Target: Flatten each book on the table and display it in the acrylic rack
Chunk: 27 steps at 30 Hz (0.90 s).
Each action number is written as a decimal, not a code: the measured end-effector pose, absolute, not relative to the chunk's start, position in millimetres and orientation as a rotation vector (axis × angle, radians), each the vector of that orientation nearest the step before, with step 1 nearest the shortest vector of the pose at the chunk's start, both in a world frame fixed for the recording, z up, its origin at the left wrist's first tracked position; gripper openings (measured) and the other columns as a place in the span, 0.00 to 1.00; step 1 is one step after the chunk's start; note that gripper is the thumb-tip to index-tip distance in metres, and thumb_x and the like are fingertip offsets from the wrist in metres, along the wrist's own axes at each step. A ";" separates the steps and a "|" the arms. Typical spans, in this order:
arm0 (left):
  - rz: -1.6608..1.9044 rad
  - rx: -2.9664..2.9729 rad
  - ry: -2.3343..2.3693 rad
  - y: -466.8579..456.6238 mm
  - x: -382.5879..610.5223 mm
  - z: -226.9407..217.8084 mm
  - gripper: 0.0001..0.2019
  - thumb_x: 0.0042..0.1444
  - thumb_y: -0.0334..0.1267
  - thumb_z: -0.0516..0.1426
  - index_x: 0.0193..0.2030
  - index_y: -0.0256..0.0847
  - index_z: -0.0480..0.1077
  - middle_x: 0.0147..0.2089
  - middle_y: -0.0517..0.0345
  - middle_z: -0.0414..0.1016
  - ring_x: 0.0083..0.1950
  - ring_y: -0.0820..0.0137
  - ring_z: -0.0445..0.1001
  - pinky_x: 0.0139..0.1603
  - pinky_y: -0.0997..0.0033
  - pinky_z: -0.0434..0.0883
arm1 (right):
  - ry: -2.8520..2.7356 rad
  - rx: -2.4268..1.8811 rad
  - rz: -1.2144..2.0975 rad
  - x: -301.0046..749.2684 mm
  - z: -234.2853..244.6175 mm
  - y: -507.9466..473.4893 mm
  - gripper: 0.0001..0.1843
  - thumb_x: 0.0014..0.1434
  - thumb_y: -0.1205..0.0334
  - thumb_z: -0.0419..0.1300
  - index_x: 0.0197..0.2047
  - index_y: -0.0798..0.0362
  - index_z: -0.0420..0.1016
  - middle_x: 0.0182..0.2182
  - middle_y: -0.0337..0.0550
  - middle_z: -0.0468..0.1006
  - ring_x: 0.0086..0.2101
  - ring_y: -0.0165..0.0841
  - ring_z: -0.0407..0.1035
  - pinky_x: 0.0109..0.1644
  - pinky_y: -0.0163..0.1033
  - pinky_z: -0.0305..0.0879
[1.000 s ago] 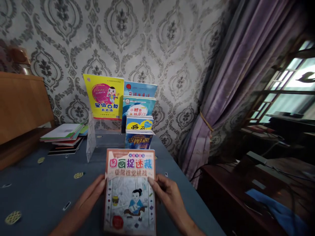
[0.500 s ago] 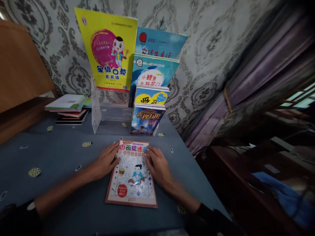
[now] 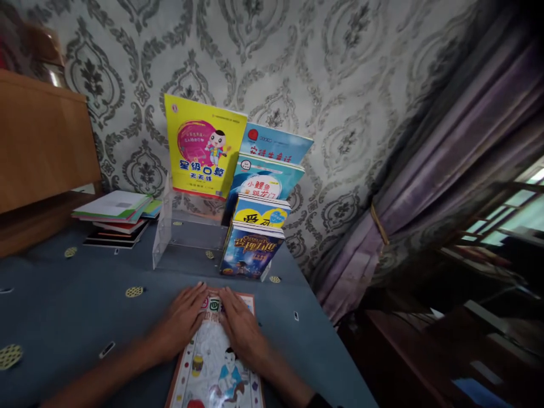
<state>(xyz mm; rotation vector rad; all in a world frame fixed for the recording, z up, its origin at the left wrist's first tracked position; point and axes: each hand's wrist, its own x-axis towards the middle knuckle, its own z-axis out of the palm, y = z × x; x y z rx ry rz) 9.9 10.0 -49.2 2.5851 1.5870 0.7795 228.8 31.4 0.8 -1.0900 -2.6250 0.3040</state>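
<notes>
Head view: your left hand [image 3: 181,323] lies flat and open on the picture book [image 3: 212,368], gripping nothing. Your right hand [image 3: 240,328] lies flat beside it, almost touching. The book rests on the bench [image 3: 63,317] under both hands.

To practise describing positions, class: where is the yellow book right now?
In the head view, the yellow book stands upright at the back left of the clear rack, beside the tiered blue books, right of the flat book stack.
</notes>
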 end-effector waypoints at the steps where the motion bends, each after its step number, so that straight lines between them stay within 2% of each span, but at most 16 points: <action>1: 0.754 2.580 1.595 9.3 10.2 -46.9 0.23 0.69 0.39 0.45 0.69 0.38 0.59 0.70 0.46 0.61 0.71 0.59 0.59 0.69 0.52 0.62 | -2.610 -1.128 0.285 236.1 -0.8 32.9 0.29 0.69 0.64 0.46 0.71 0.59 0.54 0.67 0.54 0.61 0.67 0.43 0.54 0.69 0.53 0.56; 6: 0.675 2.576 1.591 8.4 10.9 -38.9 0.23 0.70 0.40 0.44 0.69 0.36 0.59 0.71 0.46 0.58 0.72 0.59 0.57 0.70 0.53 0.60 | -2.521 -1.201 0.185 269.2 -11.9 40.0 0.27 0.70 0.62 0.43 0.70 0.55 0.57 0.66 0.50 0.64 0.65 0.42 0.57 0.67 0.53 0.61; 10: 0.536 2.575 1.598 7.7 10.1 -27.6 0.25 0.72 0.45 0.41 0.70 0.36 0.57 0.73 0.45 0.55 0.73 0.61 0.54 0.70 0.55 0.58 | -2.474 -1.155 0.194 278.5 -20.5 45.0 0.27 0.70 0.61 0.44 0.70 0.53 0.58 0.65 0.49 0.66 0.64 0.42 0.59 0.66 0.54 0.62; 16: 0.213 2.644 1.410 -5.3 -0.5 -10.4 0.33 0.70 0.55 0.41 0.74 0.38 0.45 0.76 0.46 0.42 0.76 0.58 0.41 0.73 0.52 0.45 | -2.447 -1.161 0.329 271.0 -19.0 44.0 0.26 0.70 0.61 0.42 0.69 0.54 0.59 0.66 0.52 0.64 0.67 0.41 0.54 0.69 0.57 0.55; 19: 0.144 2.697 1.292 -26.3 -5.9 -7.8 0.35 0.70 0.57 0.41 0.75 0.40 0.37 0.77 0.46 0.38 0.77 0.59 0.39 0.73 0.51 0.40 | -2.442 -1.192 0.381 268.0 -17.0 43.3 0.26 0.70 0.61 0.42 0.68 0.57 0.59 0.66 0.55 0.63 0.67 0.41 0.53 0.70 0.56 0.53; 23: 0.091 2.772 1.132 -60.0 -8.0 -2.8 0.36 0.69 0.57 0.43 0.75 0.45 0.31 0.76 0.49 0.41 0.76 0.61 0.42 0.74 0.53 0.35 | -2.423 -1.197 0.396 266.8 -15.1 42.2 0.26 0.70 0.60 0.43 0.68 0.57 0.60 0.67 0.54 0.63 0.67 0.40 0.53 0.70 0.55 0.52; 27: 0.020 2.775 1.004 -70.7 7.2 2.6 0.35 0.70 0.55 0.43 0.76 0.43 0.33 0.76 0.49 0.42 0.76 0.62 0.42 0.74 0.55 0.32 | -2.404 -1.193 0.418 267.1 -13.1 42.3 0.26 0.70 0.61 0.43 0.68 0.56 0.59 0.66 0.53 0.63 0.68 0.39 0.52 0.70 0.53 0.52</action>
